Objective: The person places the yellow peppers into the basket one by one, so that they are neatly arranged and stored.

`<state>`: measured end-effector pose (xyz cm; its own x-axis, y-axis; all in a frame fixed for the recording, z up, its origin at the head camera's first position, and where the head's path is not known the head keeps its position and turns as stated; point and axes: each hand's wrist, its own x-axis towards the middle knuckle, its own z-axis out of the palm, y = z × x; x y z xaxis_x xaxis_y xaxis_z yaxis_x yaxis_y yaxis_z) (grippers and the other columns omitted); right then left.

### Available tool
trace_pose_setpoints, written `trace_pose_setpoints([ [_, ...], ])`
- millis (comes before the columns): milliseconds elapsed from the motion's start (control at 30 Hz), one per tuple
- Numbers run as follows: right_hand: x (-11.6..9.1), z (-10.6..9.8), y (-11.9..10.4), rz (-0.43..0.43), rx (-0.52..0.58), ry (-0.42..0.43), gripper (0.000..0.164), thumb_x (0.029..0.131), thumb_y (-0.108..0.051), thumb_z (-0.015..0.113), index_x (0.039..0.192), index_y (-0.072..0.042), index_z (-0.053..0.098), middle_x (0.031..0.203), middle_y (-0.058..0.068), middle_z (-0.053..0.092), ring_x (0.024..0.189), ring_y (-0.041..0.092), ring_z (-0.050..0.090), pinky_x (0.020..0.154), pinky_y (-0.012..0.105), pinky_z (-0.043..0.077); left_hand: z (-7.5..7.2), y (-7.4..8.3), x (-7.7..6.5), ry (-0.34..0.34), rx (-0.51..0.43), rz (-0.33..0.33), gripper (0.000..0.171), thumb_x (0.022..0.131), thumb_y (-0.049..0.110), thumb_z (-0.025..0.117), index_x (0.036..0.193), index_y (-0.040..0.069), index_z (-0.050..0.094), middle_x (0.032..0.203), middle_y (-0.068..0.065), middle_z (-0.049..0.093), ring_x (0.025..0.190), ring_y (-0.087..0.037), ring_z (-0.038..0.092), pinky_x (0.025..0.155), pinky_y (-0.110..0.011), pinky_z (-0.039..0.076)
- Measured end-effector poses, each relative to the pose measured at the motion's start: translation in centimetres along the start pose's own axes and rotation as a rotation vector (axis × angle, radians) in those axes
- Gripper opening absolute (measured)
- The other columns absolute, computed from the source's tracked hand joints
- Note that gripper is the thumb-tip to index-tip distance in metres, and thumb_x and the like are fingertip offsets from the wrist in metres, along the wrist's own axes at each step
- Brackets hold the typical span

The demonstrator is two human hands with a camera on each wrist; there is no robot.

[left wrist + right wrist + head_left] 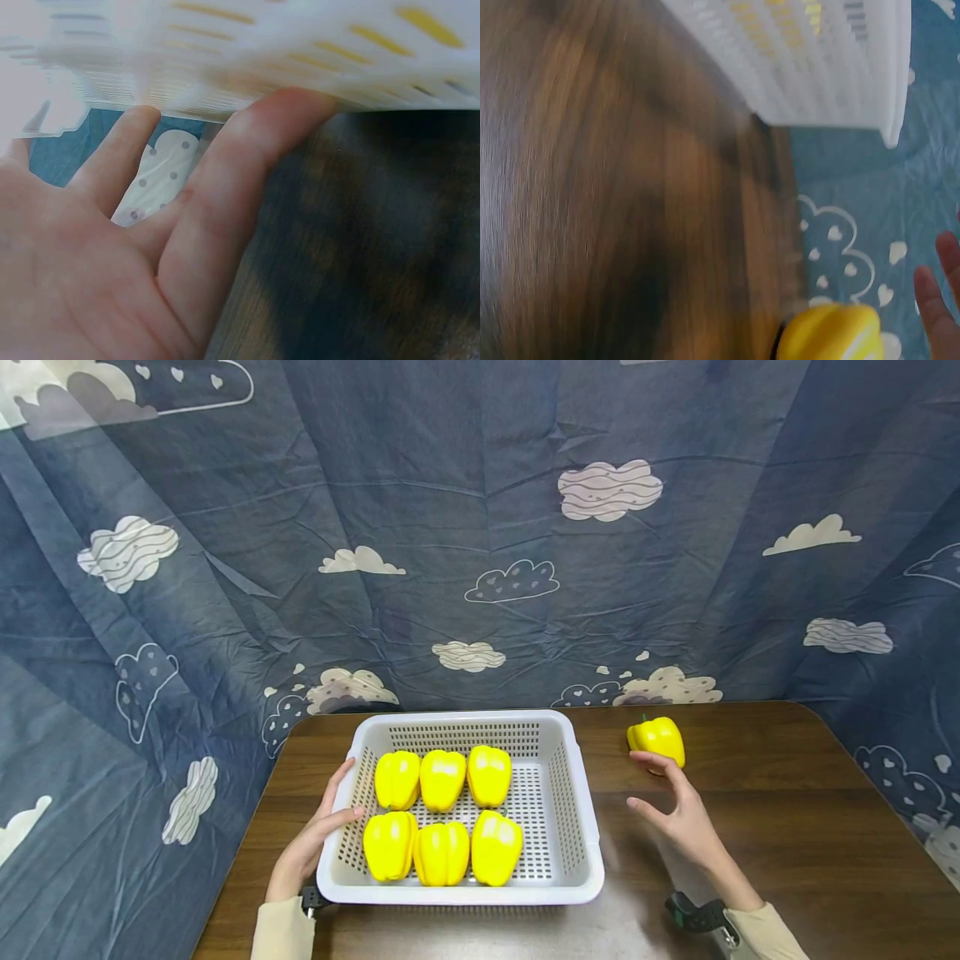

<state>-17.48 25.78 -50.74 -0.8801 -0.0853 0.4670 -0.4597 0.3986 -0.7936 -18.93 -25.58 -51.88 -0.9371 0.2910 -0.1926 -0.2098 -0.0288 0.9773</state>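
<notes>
A white slotted plastic basket (588, 835) holds several yellow bell peppers (442, 781) in two rows toward its left side. My left hand (309, 843) rests against the basket's left side, thumb and forefinger tips on the rim. In the left wrist view, its fairly straight fingers (217, 202) touch the slotted wall. One more yellow bell pepper (657, 739) sits on the table to the right of the basket. My right hand (686, 822) is just in front of it, thumb and forefinger spread, nothing held. The forefinger overlaps the pepper's lower edge in the head view.
The dark wooden table (787, 827) carries the basket left of its middle. Behind and beside it hangs a blue curtain (465, 527) with white clouds. Each wrist wears a black strap (697, 914).
</notes>
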Motion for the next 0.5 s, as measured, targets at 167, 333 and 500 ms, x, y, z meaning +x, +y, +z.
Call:
trace_pose_setpoints([
  [167,0.0,-1.0,0.8,0.080,-0.077,-0.008,0.068,0.075,0.006,0.074,0.135,-0.004,0.045,0.131,-0.011,0.046,0.118,-0.005,0.037,0.095,0.009,0.024,0.0,0.0,0.0,-0.005,-0.003,-0.002,0.077,0.090,0.014,0.050,0.150,0.036,0.005,0.156,-0.015,0.003,0.135,-0.049,0.018,0.089,-0.062,0.039],
  [333,0.4,-2.0,1.5,0.097,-0.145,-0.013,0.070,0.076,0.001,0.075,0.138,-0.006,0.043,0.134,0.009,0.045,0.121,-0.004,0.033,0.095,0.010,0.021,0.0,0.0,0.0,-0.004,0.004,-0.003,0.078,0.091,0.014,0.050,0.150,0.037,0.005,0.156,-0.014,0.003,0.135,-0.049,0.018,0.090,-0.063,0.038],
  [500,0.8,-2.9,2.6,0.110,-0.184,-0.023,0.070,0.077,-0.003,0.075,0.139,-0.006,0.041,0.136,0.017,0.041,0.127,0.016,0.033,0.099,0.011,0.020,-0.1,0.0,0.0,-0.003,0.009,-0.002,0.077,0.091,0.014,0.050,0.150,0.037,0.005,0.156,-0.014,0.003,0.134,-0.049,0.018,0.089,-0.063,0.039],
])
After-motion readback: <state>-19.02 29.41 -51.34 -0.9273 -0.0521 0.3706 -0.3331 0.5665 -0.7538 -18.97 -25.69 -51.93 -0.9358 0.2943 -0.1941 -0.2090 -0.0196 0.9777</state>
